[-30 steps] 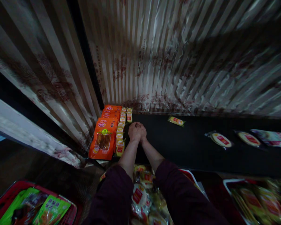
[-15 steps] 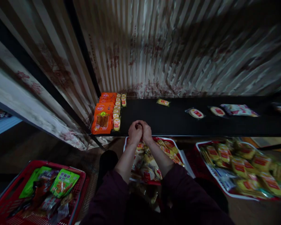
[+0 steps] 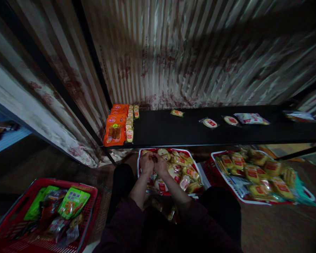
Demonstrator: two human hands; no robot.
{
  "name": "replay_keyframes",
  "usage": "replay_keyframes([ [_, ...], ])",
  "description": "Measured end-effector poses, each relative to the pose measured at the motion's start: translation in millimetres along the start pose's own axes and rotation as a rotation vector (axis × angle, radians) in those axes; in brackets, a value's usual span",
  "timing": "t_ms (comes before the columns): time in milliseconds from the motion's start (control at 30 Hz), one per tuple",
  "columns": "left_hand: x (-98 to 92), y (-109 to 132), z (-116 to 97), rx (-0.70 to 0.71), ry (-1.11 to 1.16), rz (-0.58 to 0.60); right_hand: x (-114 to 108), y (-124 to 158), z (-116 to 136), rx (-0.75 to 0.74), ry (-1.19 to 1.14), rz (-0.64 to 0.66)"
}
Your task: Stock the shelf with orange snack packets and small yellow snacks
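My left hand (image 3: 146, 163) and my right hand (image 3: 160, 165) are close together, fingers curled toward each other over the far left part of the middle red basket (image 3: 138, 162). Both look closed; whatever is between them is hidden. In that basket lie many wrapped pastries (image 3: 179, 161) in clear film with red labels. Beyond my hands is a black shelf (image 3: 158, 131). At its left end stand a row of orange snack packets (image 3: 115, 135) and, beside them, a row of small wrapped cakes (image 3: 130, 135).
On the shelf lie a single small cake (image 3: 177, 112), two round wrapped pastries (image 3: 209, 123) and a white bag (image 3: 251, 118). Another basket (image 3: 226, 179) of pastries stands right. A red basket (image 3: 91, 211) with green packets (image 3: 73, 203) is at lower left. A striped curtain (image 3: 168, 52) hangs behind.
Both hands have come down and back from the shelf's front edge to over the middle basket, still together. The view has shifted slightly to the right.
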State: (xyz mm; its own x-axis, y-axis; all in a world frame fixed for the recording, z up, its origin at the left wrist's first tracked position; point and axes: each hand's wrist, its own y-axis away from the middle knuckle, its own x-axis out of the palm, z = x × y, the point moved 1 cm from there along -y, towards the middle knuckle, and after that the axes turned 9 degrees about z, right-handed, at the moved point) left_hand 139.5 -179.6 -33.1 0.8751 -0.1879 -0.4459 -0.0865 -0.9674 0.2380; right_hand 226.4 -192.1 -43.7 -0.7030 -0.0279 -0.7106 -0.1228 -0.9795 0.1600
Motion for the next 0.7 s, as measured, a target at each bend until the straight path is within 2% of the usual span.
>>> replay_keyframes([
  [167, -1.4, -14.0, 14.5, 0.012, -0.195, 0.162, 18.7, 6.8, -9.8, 0.065, -0.133, -0.01],
  [300, 2.0, -25.8, 19.4, 0.052, -0.254, 0.232, 30.8, 8.7, -19.3, 0.143, -0.328, -0.05],
  [433, 3.9, -29.1, 19.6, 0.072, -0.32, 0.273, 38.9, 10.5, -26.7, 0.147, -0.493, -0.03],
  [700, -0.1, -23.7, 15.0, 0.123, -0.455, 0.313, 46.7, 8.9, -36.9, 0.141, -0.636, -0.038],
])
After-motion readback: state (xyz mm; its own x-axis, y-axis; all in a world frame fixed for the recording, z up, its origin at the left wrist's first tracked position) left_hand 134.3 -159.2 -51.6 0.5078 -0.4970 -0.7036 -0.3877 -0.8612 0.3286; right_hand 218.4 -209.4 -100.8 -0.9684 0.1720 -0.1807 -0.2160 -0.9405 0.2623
